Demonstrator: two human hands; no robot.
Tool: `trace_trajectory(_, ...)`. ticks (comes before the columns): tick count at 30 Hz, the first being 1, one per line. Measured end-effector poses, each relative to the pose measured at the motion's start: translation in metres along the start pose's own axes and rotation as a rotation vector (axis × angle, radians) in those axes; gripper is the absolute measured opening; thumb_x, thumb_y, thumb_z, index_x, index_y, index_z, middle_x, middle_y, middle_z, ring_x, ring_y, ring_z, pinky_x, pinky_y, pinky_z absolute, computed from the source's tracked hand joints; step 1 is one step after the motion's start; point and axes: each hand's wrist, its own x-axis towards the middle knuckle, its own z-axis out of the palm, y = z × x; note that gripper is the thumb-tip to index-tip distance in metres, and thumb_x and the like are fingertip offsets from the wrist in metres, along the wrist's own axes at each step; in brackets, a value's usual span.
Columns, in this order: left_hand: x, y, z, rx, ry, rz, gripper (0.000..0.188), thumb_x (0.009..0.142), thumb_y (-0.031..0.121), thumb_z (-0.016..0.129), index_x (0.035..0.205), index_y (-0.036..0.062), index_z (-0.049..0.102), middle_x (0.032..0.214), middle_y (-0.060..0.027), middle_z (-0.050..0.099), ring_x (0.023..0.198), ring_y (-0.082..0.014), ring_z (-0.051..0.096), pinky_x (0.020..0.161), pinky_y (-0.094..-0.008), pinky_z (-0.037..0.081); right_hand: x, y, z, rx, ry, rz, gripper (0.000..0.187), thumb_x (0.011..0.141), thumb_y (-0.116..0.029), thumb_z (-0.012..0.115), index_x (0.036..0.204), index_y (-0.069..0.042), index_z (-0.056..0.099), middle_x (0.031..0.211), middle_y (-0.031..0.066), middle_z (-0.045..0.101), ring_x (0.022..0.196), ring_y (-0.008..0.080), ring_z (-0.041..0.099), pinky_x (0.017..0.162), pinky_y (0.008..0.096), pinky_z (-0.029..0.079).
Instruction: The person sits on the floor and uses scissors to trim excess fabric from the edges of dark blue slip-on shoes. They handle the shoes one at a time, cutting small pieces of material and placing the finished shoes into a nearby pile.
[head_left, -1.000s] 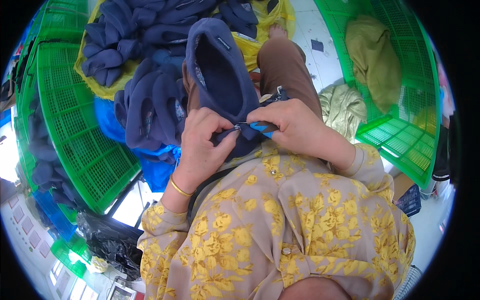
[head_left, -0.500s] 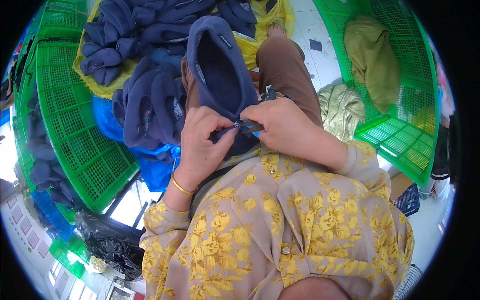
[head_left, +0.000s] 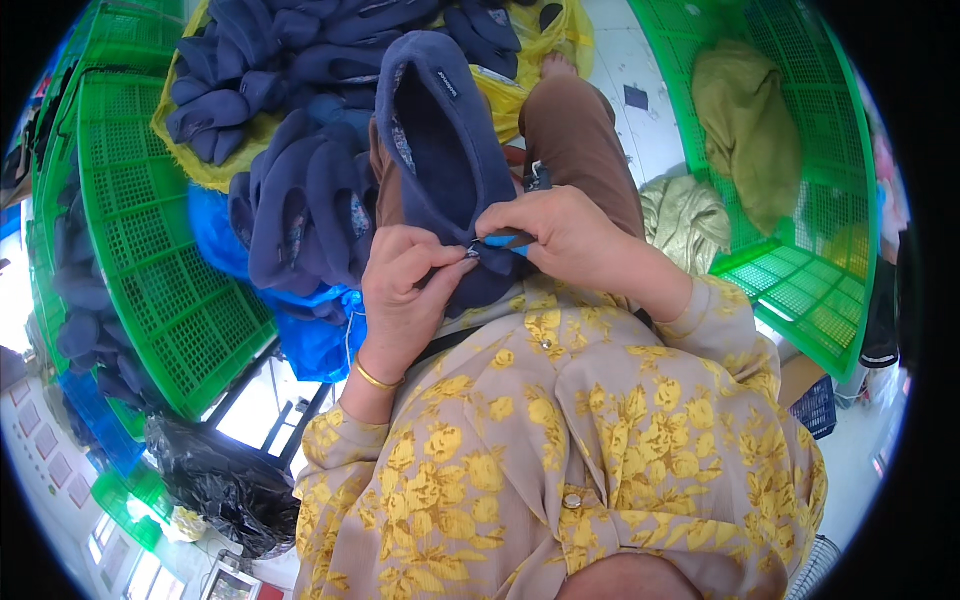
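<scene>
A navy fleece slipper (head_left: pixel 476 150) with a patterned lining lies on my lap, toe pointing away and opening up. My left hand (head_left: pixel 402 285) is closed at its heel end, thumb and forefinger pinching the edge of the fabric. Beside those fingertips, my right hand (head_left: pixel 585 240) is closed around a small dark tool (head_left: pixel 512 239) that looks like thread snips, its tip at the heel edge. A bit of blue shows under the tool. The fingers partly hide the heel and the tool.
Stacked navy slippers (head_left: pixel 300 205) lean by my left leg on blue plastic (head_left: pixel 310 335). More slippers (head_left: pixel 330 65) fill a yellow bag (head_left: pixel 205 175) ahead. Green baskets flank me, left (head_left: pixel 165 250) and right (head_left: pixel 790 290); the right one holds an olive cloth (head_left: pixel 740 130).
The tool in my right hand has tilted, and its two dark arms show less apart. My left fingers have shifted slightly on the heel edge. The slipper stays on my lap.
</scene>
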Motion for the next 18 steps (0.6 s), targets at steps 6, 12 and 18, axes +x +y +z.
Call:
trace_trajectory(6, -0.01, -0.001, 0.004, -0.051, 0.099, -0.1, 0.018, 0.072, -0.002, 0.079, 0.085, 0.003, 0.068, 0.086, -0.0014, 0.057, 0.077, -0.0104, 0.052, 0.064, -0.0227, 0.041, 0.0, 0.001, 0.006, -0.148, 0.021, -0.072, 0.026, 0.081, 0.0, 0.056, 0.105, -0.01, 0.054, 0.082, 0.0132, 0.067, 0.076, 0.0339, 0.065, 0.064, 0.0427, 0.049)
trace_trajectory(12, -0.013, -0.003, 0.005, -0.383, 0.103, -0.36, 0.032, 0.075, -0.005, 0.077, 0.098, 0.0038, 0.057, 0.09, 0.0019, 0.054, 0.08, -0.0049, 0.051, 0.071, -0.0175, 0.044, 0.006, -0.006, 0.014, -0.278, 0.066, -0.114, 0.036, 0.084, -0.002, 0.054, 0.116, -0.011, 0.042, 0.08, 0.0125, 0.066, 0.068, 0.0351, 0.065, 0.059, 0.0447, 0.049)
trace_trajectory(18, -0.01, 0.001, 0.006, -0.47, 0.162, -0.382, 0.033, 0.073, -0.005, 0.078, 0.096, 0.0035, 0.057, 0.082, 0.0006, 0.057, 0.073, -0.0046, 0.052, 0.065, -0.0184, 0.044, 0.015, -0.013, 0.011, -0.325, 0.001, -0.226, 0.027, 0.084, -0.007, 0.055, 0.11, -0.011, 0.052, 0.077, 0.0122, 0.065, 0.068, 0.0349, 0.065, 0.058, 0.0442, 0.048)
